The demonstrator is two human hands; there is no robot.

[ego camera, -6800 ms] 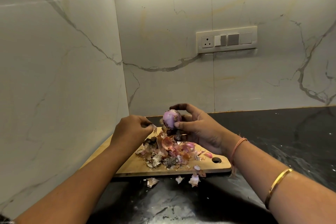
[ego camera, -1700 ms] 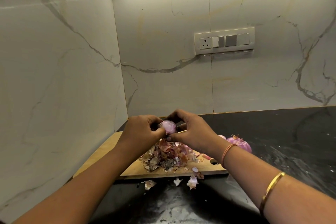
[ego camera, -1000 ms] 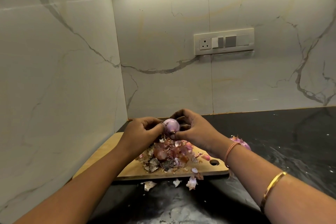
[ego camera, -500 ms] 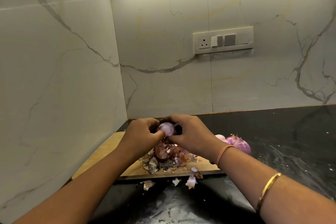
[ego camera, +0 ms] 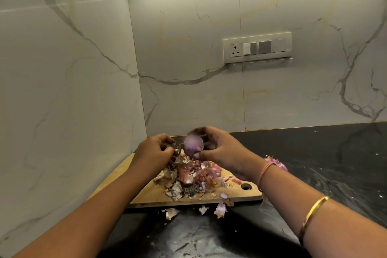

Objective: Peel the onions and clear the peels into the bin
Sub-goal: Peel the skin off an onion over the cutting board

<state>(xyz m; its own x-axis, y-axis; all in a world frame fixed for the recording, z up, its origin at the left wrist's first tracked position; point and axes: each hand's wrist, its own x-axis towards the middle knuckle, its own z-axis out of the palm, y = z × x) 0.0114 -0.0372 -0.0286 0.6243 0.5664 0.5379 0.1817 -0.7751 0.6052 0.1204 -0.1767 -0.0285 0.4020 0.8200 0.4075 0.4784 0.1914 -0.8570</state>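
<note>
A purple onion (ego camera: 193,145) is held above the wooden cutting board (ego camera: 150,194) by my right hand (ego camera: 222,148), fingers wrapped behind it and thumb on its lower front. My left hand (ego camera: 154,152) is just to the left of the onion, pinching a strip of dry peel (ego camera: 174,148) that hangs off its side. A heap of pink and brown onion peels (ego camera: 191,178) covers the middle of the board. Another onion (ego camera: 276,163) lies on the counter behind my right wrist, partly hidden. No bin is in view.
The board sits in the corner of a black counter (ego camera: 324,174), with marble walls at the left and back. A few peel scraps (ego camera: 219,209) lie on the counter in front of the board. A switch panel (ego camera: 257,47) is on the back wall.
My hands have drawn slightly apart; the left hand has pulled a strip of peel away to the left, and the onion shows more in my right hand.
</note>
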